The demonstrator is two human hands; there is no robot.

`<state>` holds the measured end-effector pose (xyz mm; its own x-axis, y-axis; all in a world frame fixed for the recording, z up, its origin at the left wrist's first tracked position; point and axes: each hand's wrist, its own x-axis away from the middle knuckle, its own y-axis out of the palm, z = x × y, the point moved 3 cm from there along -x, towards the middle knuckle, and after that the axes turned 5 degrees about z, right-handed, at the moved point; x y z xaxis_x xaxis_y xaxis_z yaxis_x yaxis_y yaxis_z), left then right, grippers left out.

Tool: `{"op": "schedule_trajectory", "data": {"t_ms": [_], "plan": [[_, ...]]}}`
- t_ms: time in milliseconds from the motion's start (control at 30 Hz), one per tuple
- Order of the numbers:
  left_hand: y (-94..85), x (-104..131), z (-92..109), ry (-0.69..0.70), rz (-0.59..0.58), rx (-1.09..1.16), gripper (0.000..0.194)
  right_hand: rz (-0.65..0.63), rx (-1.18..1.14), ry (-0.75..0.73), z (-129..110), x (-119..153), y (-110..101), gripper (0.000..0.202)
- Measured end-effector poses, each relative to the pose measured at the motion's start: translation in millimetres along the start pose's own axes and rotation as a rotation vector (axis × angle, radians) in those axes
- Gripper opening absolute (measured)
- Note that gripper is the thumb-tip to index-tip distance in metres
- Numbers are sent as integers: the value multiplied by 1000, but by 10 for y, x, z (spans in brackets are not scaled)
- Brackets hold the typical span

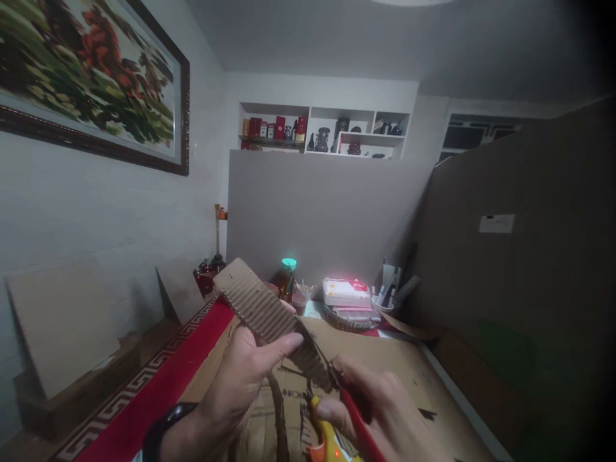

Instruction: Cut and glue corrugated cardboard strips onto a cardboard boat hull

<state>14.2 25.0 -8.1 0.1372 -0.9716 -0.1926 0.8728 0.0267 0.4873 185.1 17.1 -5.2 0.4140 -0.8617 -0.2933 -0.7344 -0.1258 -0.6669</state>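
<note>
My left hand (240,369) grips a strip of corrugated cardboard (260,308), its thumb lying across the ribbed face. The strip slants from upper left to lower right. At its lower right end, my right hand (385,404) is closed around a red-handled tool (353,407) with a metal head; whether it is scissors or pliers I cannot tell. The metal head lies against or very close to the strip's edge. Beneath the right thumb is a yellow and orange tool (330,443) with a small red light, which looks like a glue gun. A dark brown curved strip (278,410) lies below the cardboard.
Printed cardboard covers the table (385,353), with a red patterned cloth (192,359) along the left. Further back are a basket (353,321) holding a tissue pack (346,292), a cup of pens (385,298) and a green-topped object (289,264). Grey panels (327,212) rise behind and on the right.
</note>
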Motion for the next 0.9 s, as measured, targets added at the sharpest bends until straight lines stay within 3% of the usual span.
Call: {"op": "schedule_trajectory", "data": {"t_ms": [167, 300, 467, 567, 633, 733, 833, 900], "plan": [[51, 12, -17, -1, -76, -12, 26, 24, 2, -2, 23, -22, 27, 35], [71, 26, 1, -3, -51, -51, 25, 47, -5, -10, 10, -7, 29, 36], [63, 22, 44, -7, -66, -138, 32, 90, -31, 6, 40, 1, -113, 39], [126, 42, 7, -86, -181, -200, 32, 171, -236, 113, 123, -22, -200, 37], [226, 97, -42, -149, -359, -193, 31, 187, -389, 157, 152, -38, -189, 40], [321, 195, -121, -240, -520, -228, 38, 193, -493, 77, 118, -50, -118, 41], [262, 206, -191, -306, -466, -388, 47, 191, -512, -61, 63, -52, -53, 32], [199, 154, -192, -258, -435, -402, 45, 191, -523, -112, 47, -58, -21, 30]]}}
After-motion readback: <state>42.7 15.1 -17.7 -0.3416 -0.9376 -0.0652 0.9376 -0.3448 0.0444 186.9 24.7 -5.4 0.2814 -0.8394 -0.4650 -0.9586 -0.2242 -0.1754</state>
